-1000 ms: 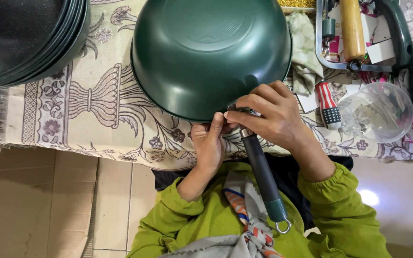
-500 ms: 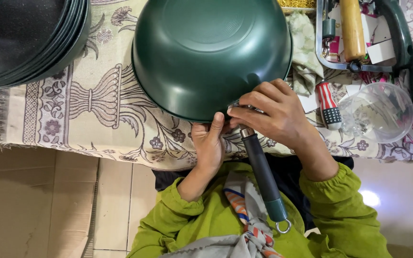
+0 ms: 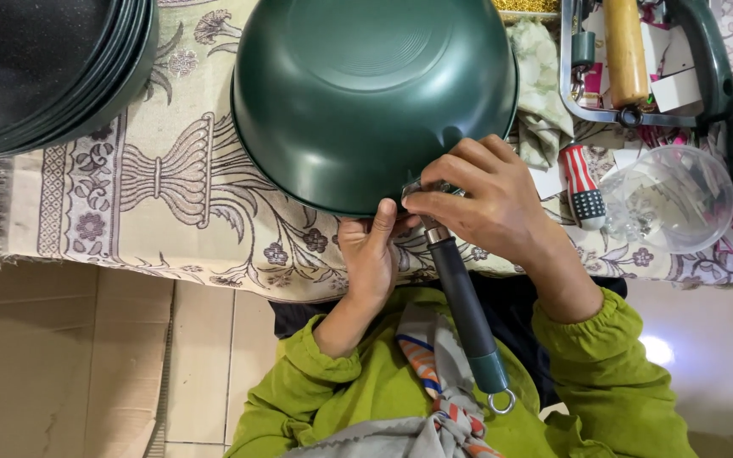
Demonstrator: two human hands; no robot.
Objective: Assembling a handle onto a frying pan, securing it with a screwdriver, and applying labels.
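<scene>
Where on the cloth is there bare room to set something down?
Bare cloth lies between the stacked pans and the green pan. Right of the pan it is crowded: rag, screwdriver, clear bowl.

An upturned pan (image 3: 366,93) lies on the cloth-covered tabletop (image 3: 129,195), its handle (image 3: 464,309) reaching near, past the edge; both hands meet where handle joins pan, the left hand (image 3: 369,259) left of the right hand (image 3: 489,199); stacked pans (image 3: 44,68) sit far left; a clear bowl (image 3: 672,199) and a tool tray (image 3: 638,59) lie right.

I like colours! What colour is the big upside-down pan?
The pan is dark green, seen in the head view.
</scene>
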